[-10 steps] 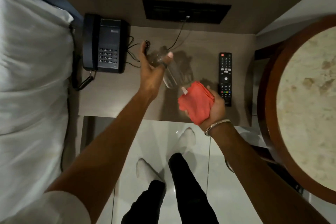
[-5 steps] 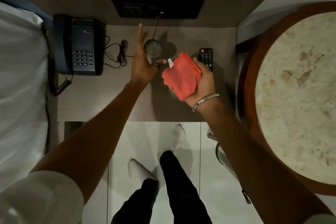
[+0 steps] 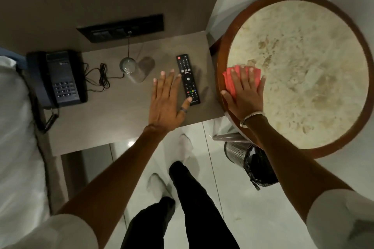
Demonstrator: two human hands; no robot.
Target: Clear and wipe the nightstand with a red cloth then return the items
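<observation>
The grey-brown nightstand [image 3: 113,119] carries a black telephone [image 3: 58,79] at its left, a clear glass [image 3: 131,68] near the back and a black remote [image 3: 187,79] at the right. My left hand [image 3: 167,99] hovers flat and empty over the nightstand, fingers spread, its thumb beside the remote's near end. My right hand [image 3: 245,91] lies flat with fingers spread on the folded red cloth [image 3: 229,82], pressing it on the left edge of the round table [image 3: 303,62].
A bundled black cable [image 3: 103,78] lies between phone and glass. A switch panel [image 3: 121,28] is on the wall behind. White bedding [image 3: 16,137] is at the left. A mesh bin [image 3: 249,159] with a black liner stands under the round table. My legs stand on white floor tiles.
My left hand let go of the glass, which now stands at the back of the nightstand, and moved right toward the remote. My right hand carried the red cloth onto the round table.
</observation>
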